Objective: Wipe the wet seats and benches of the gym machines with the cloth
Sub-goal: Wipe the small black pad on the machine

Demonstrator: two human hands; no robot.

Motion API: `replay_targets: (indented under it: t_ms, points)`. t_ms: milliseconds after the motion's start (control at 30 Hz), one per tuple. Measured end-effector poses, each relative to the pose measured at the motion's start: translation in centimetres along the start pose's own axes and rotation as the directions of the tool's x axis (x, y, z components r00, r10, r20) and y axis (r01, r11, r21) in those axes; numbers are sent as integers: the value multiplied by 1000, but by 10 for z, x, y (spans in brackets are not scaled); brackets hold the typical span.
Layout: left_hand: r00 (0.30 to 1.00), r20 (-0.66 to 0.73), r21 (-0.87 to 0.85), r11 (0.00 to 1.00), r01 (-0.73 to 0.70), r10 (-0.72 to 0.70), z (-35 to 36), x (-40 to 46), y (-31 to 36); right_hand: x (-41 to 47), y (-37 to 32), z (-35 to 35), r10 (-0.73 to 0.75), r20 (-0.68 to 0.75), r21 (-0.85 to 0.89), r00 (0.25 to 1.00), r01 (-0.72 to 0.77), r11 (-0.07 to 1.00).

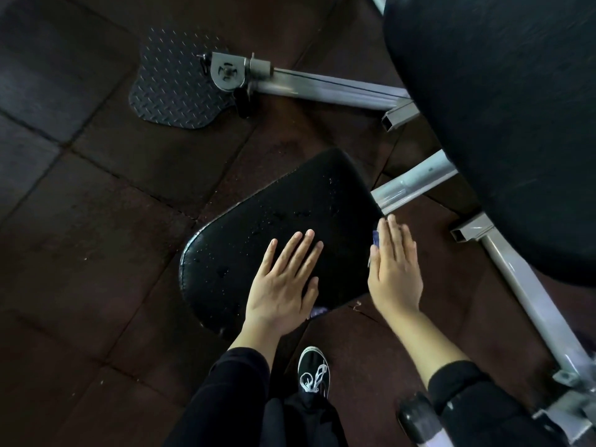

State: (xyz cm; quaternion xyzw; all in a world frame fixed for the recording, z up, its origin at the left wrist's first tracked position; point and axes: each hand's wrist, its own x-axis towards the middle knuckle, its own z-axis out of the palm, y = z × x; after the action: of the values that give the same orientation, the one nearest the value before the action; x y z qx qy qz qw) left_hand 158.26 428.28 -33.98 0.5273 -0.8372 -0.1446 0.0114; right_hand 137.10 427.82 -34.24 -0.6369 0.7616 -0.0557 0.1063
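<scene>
Seat [283, 217] narrowing up-right, left hand [283, 285] flat, right hand [395, 269] flat on cloth [375, 237]

Your right hand [395, 269] hides nearly all of the cloth [375, 237], only a blue edge showing past your fingers, while the backrest pad [500, 124] above runs off frame.

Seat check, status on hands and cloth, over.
Left hand flat on wet seat, fingers straight. Right hand at seat's right edge, blue cloth under its fingers. Droplets remain. Nothing in the way.
</scene>
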Motion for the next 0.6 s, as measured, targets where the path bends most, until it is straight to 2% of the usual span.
replay_targets:
  t_ms: [133,267,333,433,500,600]
  points:
    - [1000,-19,-28,999,-21,21,-2,-1,-2,-16,-26,3,-29,10,27,1000,29,999]
    - [996,-92,-140,990,-5,-8,-15,-2,-11,10,-58,4,-232,74,49,970,229,972]
    - [986,-146,-165,985,53,-77,-25,-3,-24,29,-69,4,-312,102,109,945,301,947]
    - [957,-156,-136,965,227,-247,-34,-2,-54,51,-76,1,-372,93,190,924,350,917]
    - [931,-120,-117,936,332,-346,-35,1,-72,57,-74,3,-420,74,163,904,405,900]
    - [918,-75,-100,918,383,-391,-31,3,-84,55,-72,9,-462,42,82,886,457,886]
